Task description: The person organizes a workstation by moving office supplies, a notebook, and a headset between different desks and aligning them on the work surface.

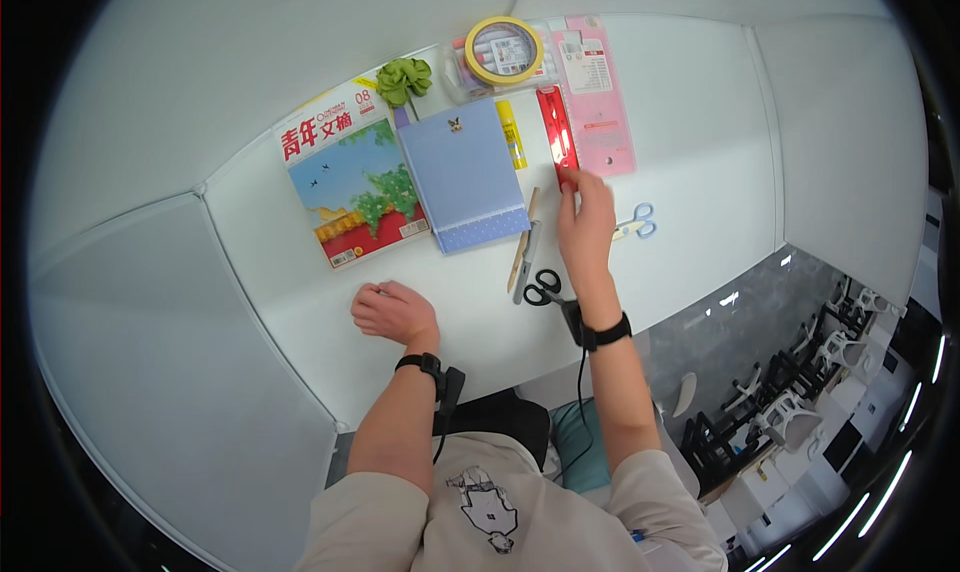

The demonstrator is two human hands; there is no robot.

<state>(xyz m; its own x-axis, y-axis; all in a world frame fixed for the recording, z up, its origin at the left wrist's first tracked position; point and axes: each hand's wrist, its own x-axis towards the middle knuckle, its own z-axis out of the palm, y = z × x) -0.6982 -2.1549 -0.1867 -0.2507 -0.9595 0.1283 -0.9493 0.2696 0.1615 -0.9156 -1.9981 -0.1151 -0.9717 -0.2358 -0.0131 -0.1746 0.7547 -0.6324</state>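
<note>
My right hand has its thumb and forefinger at the near end of a long, glossy red stationery piece, whose exact kind I cannot make out. That piece lies just left of a pink plastic sheet. Curled into a loose fist, my left hand rests on the white table with nothing visible in it. Ahead of it lies a magazine with a colourful cover. A blue notebook sits between the magazine and my right hand. Scissors with pale blue handles are partly hidden behind the right hand.
Yellow-rimmed tape lies on a clear case of markers. A green artificial flower and a yellow glue stick flank the notebook's top. Nearer are a wooden stick, a grey utility knife and black-handled scissors.
</note>
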